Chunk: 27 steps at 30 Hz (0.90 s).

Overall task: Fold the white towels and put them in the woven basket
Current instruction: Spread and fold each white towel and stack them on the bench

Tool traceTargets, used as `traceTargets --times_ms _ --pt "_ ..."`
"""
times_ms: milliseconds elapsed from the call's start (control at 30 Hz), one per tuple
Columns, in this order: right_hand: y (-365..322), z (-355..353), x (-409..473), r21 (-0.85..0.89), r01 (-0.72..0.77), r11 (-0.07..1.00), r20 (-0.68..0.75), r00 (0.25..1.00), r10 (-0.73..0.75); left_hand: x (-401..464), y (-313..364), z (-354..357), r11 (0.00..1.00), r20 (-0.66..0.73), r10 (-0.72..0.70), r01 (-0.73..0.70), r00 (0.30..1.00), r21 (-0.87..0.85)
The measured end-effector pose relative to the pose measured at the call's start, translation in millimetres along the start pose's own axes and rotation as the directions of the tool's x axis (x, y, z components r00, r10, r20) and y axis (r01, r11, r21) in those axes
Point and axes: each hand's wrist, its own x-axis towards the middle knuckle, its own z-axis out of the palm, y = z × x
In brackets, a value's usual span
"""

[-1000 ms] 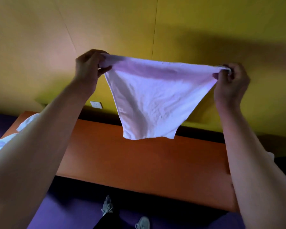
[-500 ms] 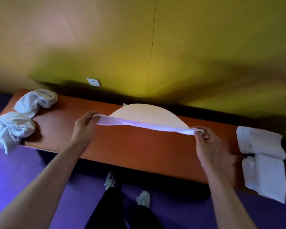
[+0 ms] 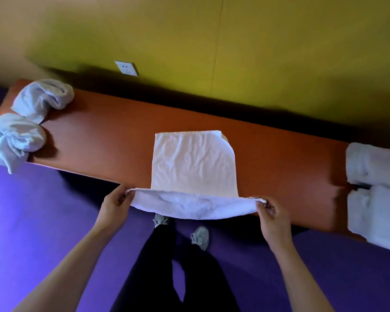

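Note:
A white towel (image 3: 193,164) lies spread across the middle of the orange bench (image 3: 113,140), its near edge hanging off the front. My left hand (image 3: 114,204) pinches the towel's near left corner and my right hand (image 3: 271,213) pinches the near right corner, both just in front of the bench edge. Two crumpled white towels (image 3: 43,99) (image 3: 14,138) sit at the bench's left end. Two folded white towels (image 3: 373,164) (image 3: 376,215) lie at the right end. No woven basket is in view.
A yellow wall with a white socket (image 3: 126,68) stands right behind the bench. The floor (image 3: 43,210) is purple. My legs and grey shoes (image 3: 199,236) are below the towel, close to the bench front.
The towel was held up in the air in front of the wall. It has been lowered and laid flat on the bench, and my hands have drawn its near corners back past the front edge.

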Motion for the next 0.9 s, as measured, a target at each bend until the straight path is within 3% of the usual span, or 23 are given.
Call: traceTargets --times_ms 200,600,767,900 --pt "11 36 47 0.093 -0.092 0.991 -0.072 0.993 0.099 52 -10 29 0.979 -0.125 -0.154 0.135 0.980 -0.152" --pt "13 107 219 0.016 0.106 0.994 -0.133 0.986 -0.103 201 -31 61 0.988 -0.207 -0.101 0.075 0.973 -0.131" --pt "19 132 270 -0.005 0.084 0.996 -0.123 0.989 -0.084 252 -29 79 0.997 -0.241 -0.076 0.075 0.967 -0.016" --pt "29 147 293 -0.039 0.060 0.997 -0.133 0.989 -0.064 283 -26 92 0.997 -0.257 -0.081 0.079 0.963 -0.018"
